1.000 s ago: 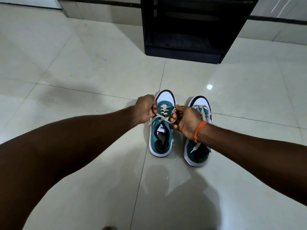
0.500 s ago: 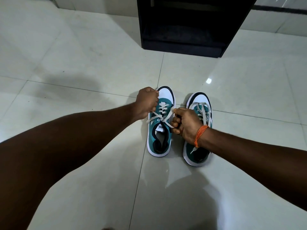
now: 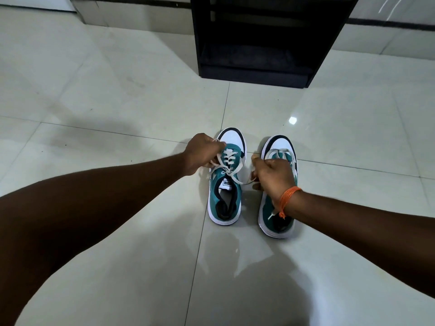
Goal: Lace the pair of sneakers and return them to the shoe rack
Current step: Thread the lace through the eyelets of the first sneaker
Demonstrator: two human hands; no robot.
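Two teal-and-white sneakers stand side by side on the pale tiled floor (image 3: 113,95), toes pointing far, towards the black shoe rack (image 3: 266,38) that stands well apart from them against the far wall. The left sneaker (image 3: 224,184) has its white lace (image 3: 229,158) threaded up through the eyelets and crossed over just above the tongue label. The left hand (image 3: 202,154) hovers at that shoe's left side, fingers curled tight round one run of the lace, which leads out from the crossing. The right hand (image 3: 273,175) sits between the two shoes and partly over the right sneaker (image 3: 280,145), pinching the other run of the same lace, drawn taut from the crossing to its fingers. An orange thread band (image 3: 288,198) circles the right wrist. On the right sneaker a loose lace (image 3: 282,152) lies slack over the tongue, and one tipped end shows near the heel opening. Both forearms reach in from the near edge.
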